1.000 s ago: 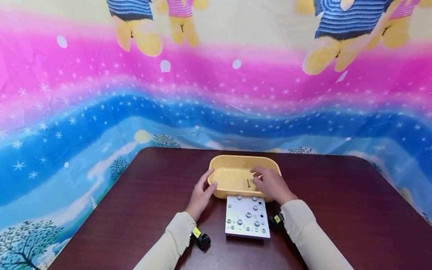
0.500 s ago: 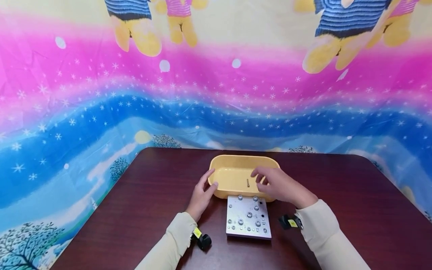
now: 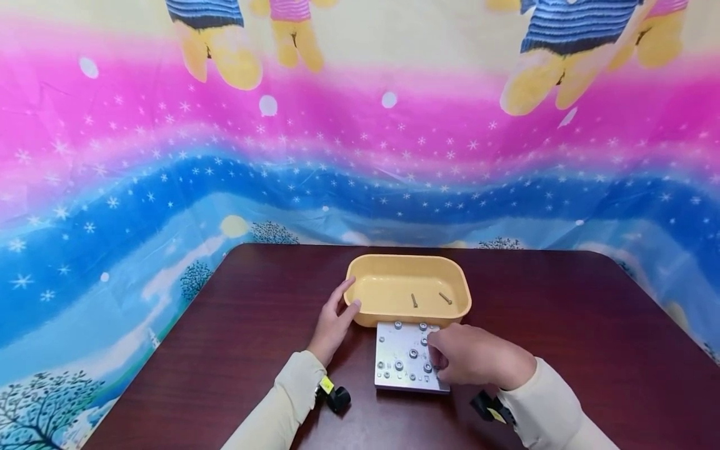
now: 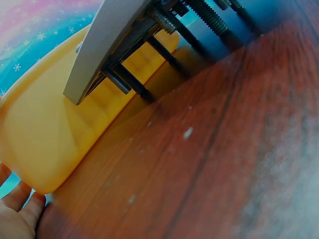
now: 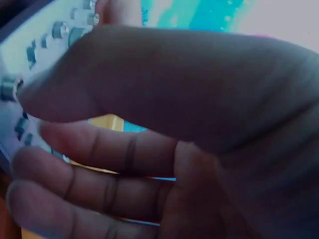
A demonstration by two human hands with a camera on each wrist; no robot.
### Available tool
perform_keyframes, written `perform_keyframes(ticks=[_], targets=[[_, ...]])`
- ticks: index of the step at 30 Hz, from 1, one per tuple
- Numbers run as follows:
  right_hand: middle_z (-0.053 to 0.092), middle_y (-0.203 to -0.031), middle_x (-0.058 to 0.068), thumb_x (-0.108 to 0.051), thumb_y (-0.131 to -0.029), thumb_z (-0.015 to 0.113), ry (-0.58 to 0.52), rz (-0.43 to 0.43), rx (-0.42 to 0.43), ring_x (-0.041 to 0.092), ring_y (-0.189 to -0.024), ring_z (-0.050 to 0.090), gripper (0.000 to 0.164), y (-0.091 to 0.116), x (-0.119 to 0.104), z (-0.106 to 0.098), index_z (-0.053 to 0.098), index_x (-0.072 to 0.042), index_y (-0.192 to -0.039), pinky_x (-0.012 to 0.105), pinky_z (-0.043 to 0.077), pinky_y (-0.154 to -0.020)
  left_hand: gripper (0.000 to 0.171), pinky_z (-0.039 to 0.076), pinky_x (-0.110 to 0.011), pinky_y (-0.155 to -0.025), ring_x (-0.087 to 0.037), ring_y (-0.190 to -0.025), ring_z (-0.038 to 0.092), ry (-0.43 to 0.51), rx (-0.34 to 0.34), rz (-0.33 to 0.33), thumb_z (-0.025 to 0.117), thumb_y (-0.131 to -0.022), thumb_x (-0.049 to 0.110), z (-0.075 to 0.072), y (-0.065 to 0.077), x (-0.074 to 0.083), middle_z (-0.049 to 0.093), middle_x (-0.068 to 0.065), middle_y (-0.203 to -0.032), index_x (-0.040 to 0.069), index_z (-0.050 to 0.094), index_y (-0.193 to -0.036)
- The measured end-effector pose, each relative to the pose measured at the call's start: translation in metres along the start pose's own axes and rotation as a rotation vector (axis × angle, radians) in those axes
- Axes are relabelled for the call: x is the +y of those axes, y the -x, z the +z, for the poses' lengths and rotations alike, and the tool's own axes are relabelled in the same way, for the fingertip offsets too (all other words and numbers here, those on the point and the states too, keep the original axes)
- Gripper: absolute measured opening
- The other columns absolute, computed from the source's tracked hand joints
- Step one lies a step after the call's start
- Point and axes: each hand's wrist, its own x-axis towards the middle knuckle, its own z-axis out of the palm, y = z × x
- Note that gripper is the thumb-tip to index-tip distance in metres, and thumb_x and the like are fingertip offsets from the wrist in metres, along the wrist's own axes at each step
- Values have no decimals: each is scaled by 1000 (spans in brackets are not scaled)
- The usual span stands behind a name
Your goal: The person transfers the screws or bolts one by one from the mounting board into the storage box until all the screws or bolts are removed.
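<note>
My left hand [image 3: 332, 328] rests at the left end of a yellow plastic tray [image 3: 385, 290], thumb and fingers spread along its rim. Two loose screws, a near one [image 3: 414, 300] and a right one [image 3: 445, 298], lie inside. Against the tray's front stands a silver metal plate [image 3: 388, 353] set with several socket-head screws [image 3: 399, 365]. Threaded shanks [image 4: 207, 17] stick out below the plate in the left wrist view. Bent over the plate's right edge, my right hand [image 3: 480, 356] has its thumb tip beside a screw head [image 5: 10, 88]; nothing shows between its fingers.
The dark red-brown table [image 3: 281, 294] has wood grain. Behind it hangs a colourful printed cloth [image 3: 360, 144] with snowflakes and trees. Black wrist cameras sit at the left cuff [image 3: 337, 399] and the right cuff [image 3: 485, 406].
The right hand has left the tray and come down over the plate's right side. Two screws now show in the tray where one showed before. The left hand stays put.
</note>
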Motion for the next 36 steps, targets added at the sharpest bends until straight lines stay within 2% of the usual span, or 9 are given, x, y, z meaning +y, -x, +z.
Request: perform_keyframes(ticks=[5,9,14,19,20,29,36], targets=[[51,-61,-9,-14,-71,75,87,55,-10,10,-55,47,24,2,-6,6,53,-22,-64,28,39,-53,52,37,-38,-106,-24,-137,37,-4,0,1,57,-96,14,0,0,-1,32,-3,-154,19,43,-147],[50,-59,-8,-14,-70,74,97,74,-4,11,-54,46,24,2,-9,8,53,-21,-62,28,38,-52,52,38,-34,-104,-25,-137,38,13,0,8,56,-96,13,0,1,-1,32,-5,-155,18,43,-146],[46,-54,-8,-12,-70,71,129,36,40,10,-50,41,24,2,-12,9,50,-19,-58,27,33,-48,52,36,-35,-105,-25,-137,37,33,0,4,57,-97,14,-2,3,5,31,-3,-155,17,43,-146],[35,-50,-8,-10,-69,68,208,-9,112,10,-48,31,31,2,-17,13,43,-18,-52,28,27,-46,52,35,-39,-106,-24,-137,37,25,7,-6,57,-97,15,-2,1,5,31,-2,-155,18,44,-146],[34,-50,-8,-10,-69,68,223,-4,117,11,-48,31,33,2,-18,14,42,-18,-52,29,27,-46,51,35,-39,-106,-23,-137,37,21,10,-1,57,-97,15,-2,0,1,32,-1,-154,20,44,-146],[37,-52,-5,-14,-73,72,269,57,89,13,-49,33,34,1,-21,17,44,-18,-54,30,31,-48,52,35,-40,-107,-23,-137,37,9,5,1,57,-96,15,-1,1,0,33,-1,-154,20,44,-146],[36,-52,-6,-13,-72,71,270,43,108,12,-49,31,33,1,-21,19,43,-18,-54,30,30,-47,53,34,-40,-107,-24,-138,35,6,5,10,58,-96,15,0,1,1,32,-1,-155,19,44,-146]])
